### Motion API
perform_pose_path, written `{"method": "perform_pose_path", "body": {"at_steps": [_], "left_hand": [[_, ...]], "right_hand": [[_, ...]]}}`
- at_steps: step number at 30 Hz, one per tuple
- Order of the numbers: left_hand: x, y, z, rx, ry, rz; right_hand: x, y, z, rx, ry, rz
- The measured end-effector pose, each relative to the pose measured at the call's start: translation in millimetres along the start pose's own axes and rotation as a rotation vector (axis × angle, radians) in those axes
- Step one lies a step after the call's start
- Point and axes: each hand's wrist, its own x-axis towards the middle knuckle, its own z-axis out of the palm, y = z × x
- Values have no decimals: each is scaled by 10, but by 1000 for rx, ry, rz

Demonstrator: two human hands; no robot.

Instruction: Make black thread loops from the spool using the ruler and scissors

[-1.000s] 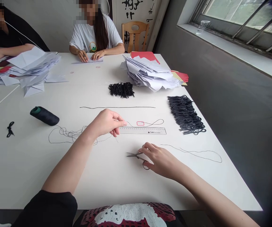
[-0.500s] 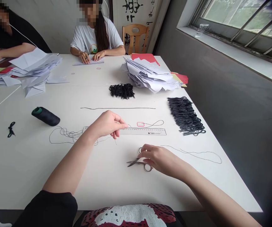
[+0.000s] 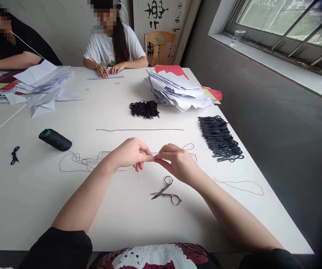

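My left hand (image 3: 131, 153) is closed in a pinch on a thin black thread, whose short end (image 3: 138, 175) hangs below the fingers. Fingertip to fingertip with it, my right hand (image 3: 180, 161) also pinches the thread. Both hands are over a clear ruler (image 3: 192, 157), covering much of it. A small loop of thread (image 3: 189, 144) shows beyond my right hand. Nearer me, the scissors (image 3: 164, 194) lie on the table with blades apart. Loose thread (image 3: 79, 160) lies tangled by my left forearm, close to a black thread spool (image 3: 56, 140).
Black cord loops lie in a large row (image 3: 219, 138) at right and a smaller bundle (image 3: 144, 109) ahead. A straight cord (image 3: 140, 130) and a knotted cord (image 3: 14, 155) lie apart. Paper stacks (image 3: 177, 91) stand farther back. Two people sit across the table (image 3: 116, 228).
My right hand has let go of the scissors and moved up and left to meet my left hand at the thread. The scissors stay on the table.
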Motion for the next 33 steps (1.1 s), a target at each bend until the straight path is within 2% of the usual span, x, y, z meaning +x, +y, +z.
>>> {"method": "perform_pose_path", "body": {"at_steps": [4, 8, 10, 12, 15, 18, 22, 27, 33], "left_hand": [[9, 16, -3, -54, 39, 7], [24, 15, -26, -242, 152, 131], [32, -3, -31, -236, 175, 220], [46, -32, -19, -139, 223, 291], [85, -78, 30, 96, 420, 341], [128, -114, 82, 368, 665, 323], [151, -127, 114, 541, 835, 261], [125, -75, 116, 396, 865, 307], [135, 2, 148, -95, 687, 209]], "right_hand": [[-2, 18, -61, 171, 21, 41], [22, 53, -190, 404, 61, 254], [31, 71, -246, 533, 72, 374], [35, 86, -283, 654, 75, 442], [34, 98, -304, 753, 82, 466], [30, 98, -305, 772, 85, 473], [21, 88, -300, 764, 82, 463], [14, 76, -302, 745, 78, 460], [27, 48, -266, 750, 83, 464]]}}
